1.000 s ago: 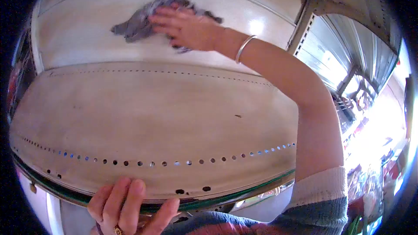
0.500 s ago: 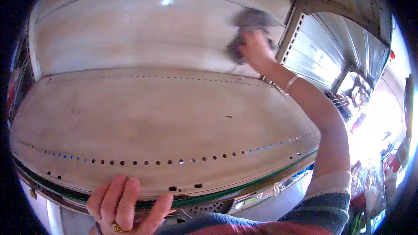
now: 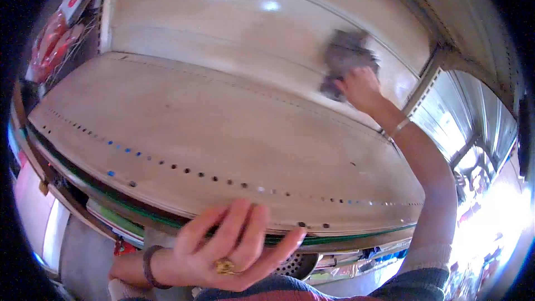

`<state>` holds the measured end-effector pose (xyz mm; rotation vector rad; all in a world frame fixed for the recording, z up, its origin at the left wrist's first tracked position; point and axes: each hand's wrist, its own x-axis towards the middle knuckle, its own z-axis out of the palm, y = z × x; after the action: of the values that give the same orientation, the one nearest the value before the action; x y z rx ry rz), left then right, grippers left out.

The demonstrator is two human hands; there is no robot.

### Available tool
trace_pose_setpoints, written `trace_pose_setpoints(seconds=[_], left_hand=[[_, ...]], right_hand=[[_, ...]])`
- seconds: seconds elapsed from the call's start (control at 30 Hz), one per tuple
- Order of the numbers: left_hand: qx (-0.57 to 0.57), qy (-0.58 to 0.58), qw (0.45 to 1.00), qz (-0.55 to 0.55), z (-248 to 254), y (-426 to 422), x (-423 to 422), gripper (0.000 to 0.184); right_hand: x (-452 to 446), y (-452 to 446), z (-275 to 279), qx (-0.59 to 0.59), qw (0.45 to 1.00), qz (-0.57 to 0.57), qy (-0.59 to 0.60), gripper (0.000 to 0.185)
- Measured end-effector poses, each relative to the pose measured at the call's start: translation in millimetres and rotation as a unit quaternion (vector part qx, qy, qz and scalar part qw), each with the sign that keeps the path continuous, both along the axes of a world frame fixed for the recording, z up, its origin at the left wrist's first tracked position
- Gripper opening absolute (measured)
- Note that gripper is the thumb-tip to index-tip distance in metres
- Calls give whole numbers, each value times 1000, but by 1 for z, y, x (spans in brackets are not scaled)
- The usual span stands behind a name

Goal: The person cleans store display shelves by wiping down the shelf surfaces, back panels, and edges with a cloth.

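My right hand (image 3: 361,88) presses a dark grey cloth (image 3: 348,58) against the upright back panel (image 3: 223,28) of a metal shelf unit, near its right end. The cloth is bunched and blurred, and my fingers are closed on it. Down at the front, my left hand (image 3: 234,245) is at the lip of the shelf board (image 3: 184,117). Its fingers are spread apart over that edge, with a ring on one finger and nothing held. The board is off-white, with rows of small holes along its front and back and faint smudges on top.
A slotted upright post (image 3: 423,92) stands at the right corner, with more shelving beyond it. Red plastic packets (image 3: 53,44) hang at the far left. Below the board's green edge, a perforated metal pan (image 3: 298,266) partly shows. A small dark speck (image 3: 353,164) lies on the board.
My view has tilted and shifted left. The right hand still has the cloth on the back panel, slightly lower along it. My left hand has stayed at the front edge, and its wrist now shows.
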<state>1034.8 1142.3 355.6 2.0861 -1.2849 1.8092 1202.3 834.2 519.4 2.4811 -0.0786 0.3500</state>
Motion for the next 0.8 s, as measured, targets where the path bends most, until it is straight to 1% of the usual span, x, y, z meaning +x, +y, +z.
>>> trace_pose_setpoints(seconds=[0.03, 0.07, 0.1, 0.17, 0.27, 0.33, 0.37, 0.4, 0.43, 0.47, 0.5, 0.53, 0.6, 0.63, 0.67, 0.7, 0.77, 0.8], left_hand=[[6, 1, 1000, 3, 0, -1, 0, 30], [12, 2, 1000, 6, 1, 10, 1, 30], [17, 3, 1000, 7, 1, 8, 1, 31], [10, 34, 999, 8, 2, 7, -3, 31], [75, 68, 995, 7, 13, 44, -5, 33], [27, 81, 994, 67, 14, 79, -5, 45], [4, 87, 992, 95, 13, 98, -4, 52], [-18, 93, 988, 123, 12, 118, -2, 59], [-41, 96, 983, 153, 11, 136, 1, 66], [-43, 103, 981, 157, 12, 154, 4, 68], [-41, 111, 980, 161, 13, 172, 7, 70], [-39, 121, 978, 164, 15, 187, 10, 72], [-8, 118, 975, 188, 17, 207, 17, 72], [6, 113, 973, 203, 19, 213, 20, 71], [-44, 111, 974, 192, 20, 212, 25, 46], [-44, 104, 973, 201, 20, 217, 30, 47], [-42, 93, 969, 225, 19, 227, 37, 50], [-61, 55, 974, 212, 22, 224, 41, 55]], right_hand=[[38, -1, -5, -221, 907, 338, -124, 41], [56, 55, 4, -189, 850, 457, -184, 41], [80, 95, 14, -243, 843, 444, -181, 48], [103, 171, 31, -216, 852, 452, -151, 55], [110, 183, 30, -306, 773, 520, -197, 55], [85, 132, 17, -275, 818, 491, -118, 56], [77, 99, 13, -281, 830, 473, -90, 53], [59, 72, 10, -241, 883, 399, -52, 49], [50, 45, 7, -273, 885, 371, -65, 43], [47, 16, 9, -271, 885, 371, -73, 41], [49, 3, 8, -266, 886, 371, -80, 40], [49, 9, 7, -265, 883, 376, -93, 39], [41, 23, 5, -262, 878, 384, -117, 38], [41, 30, 2, -245, 887, 374, -117, 39], [43, 40, -1, -228, 895, 366, -116, 39], [45, 48, -4, -211, 901, 361, -114, 39], [51, 49, -6, -216, 893, 375, -123, 40], [53, 48, -8, -217, 889, 382, -127, 40]])
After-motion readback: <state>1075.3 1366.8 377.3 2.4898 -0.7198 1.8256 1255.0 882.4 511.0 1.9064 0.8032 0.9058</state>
